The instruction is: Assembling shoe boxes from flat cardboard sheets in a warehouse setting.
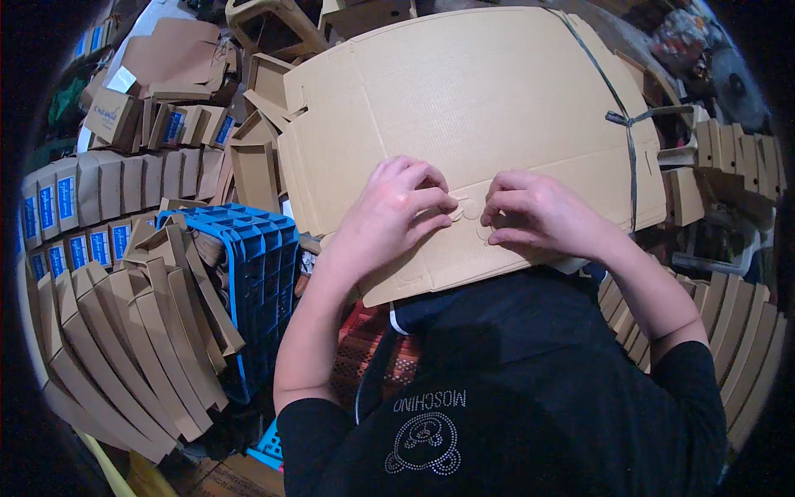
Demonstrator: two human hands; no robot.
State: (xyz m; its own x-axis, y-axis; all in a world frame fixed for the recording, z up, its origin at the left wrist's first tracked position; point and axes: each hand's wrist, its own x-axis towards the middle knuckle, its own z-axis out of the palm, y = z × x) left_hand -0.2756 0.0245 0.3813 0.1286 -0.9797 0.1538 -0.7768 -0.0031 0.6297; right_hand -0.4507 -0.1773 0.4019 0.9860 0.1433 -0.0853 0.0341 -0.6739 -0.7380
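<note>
A large flat cardboard box blank (464,99) lies across my lap, with fold lines, slots and small rounded cuts near its close edge. My left hand (406,203) rests on it left of these cuts, fingers bent, thumb and forefinger closed at the edge of a small cardboard tab (457,217). Just to the right, my right hand (538,214) has its fingers curled, the tips pressed at the rounded cuts. Exactly how much cardboard each hand pinches is partly hidden by the fingers. A dark strap (633,174), knotted, runs over the blank's right part.
Rows of folded cardboard boxes (124,186) with blue labels stand at left, and more boxes (132,348) lean nearer. A blue plastic crate (265,290) stands beside my left arm. Further box rows (737,331) are at right. Part of a red crate (356,348) shows below my left forearm.
</note>
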